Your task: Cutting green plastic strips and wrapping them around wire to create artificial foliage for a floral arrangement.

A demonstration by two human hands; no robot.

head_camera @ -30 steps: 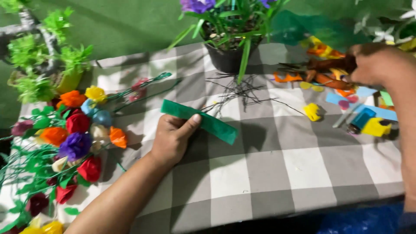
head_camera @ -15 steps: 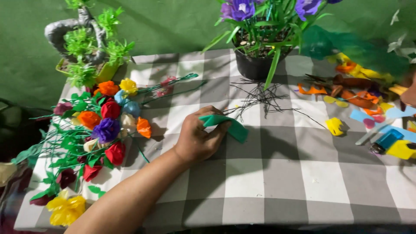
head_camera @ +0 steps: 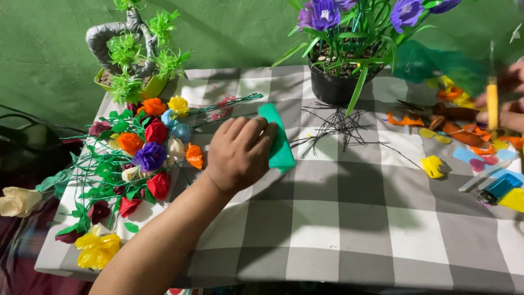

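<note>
Checked grey and white cloth covers the worktop (head_camera: pixel 349 229), and the forearm of the left hand (head_camera: pixel 237 155) crosses its near edge. This hand lies palm down, its fingers curled over a folded strip of green paper (head_camera: pixel 278 143) and holding it against the cloth. Just beside it on the left is a heap of paper flowers (head_camera: pixel 144 155) in many colours. Beyond the strip lies a bunch of thin dark wires (head_camera: pixel 338 127), then a black flower pot (head_camera: pixel 335 87). At the far right edge the right hand (head_camera: pixel 505 98) is blurred; it seems to grip a yellow stick (head_camera: pixel 492 104).
</note>
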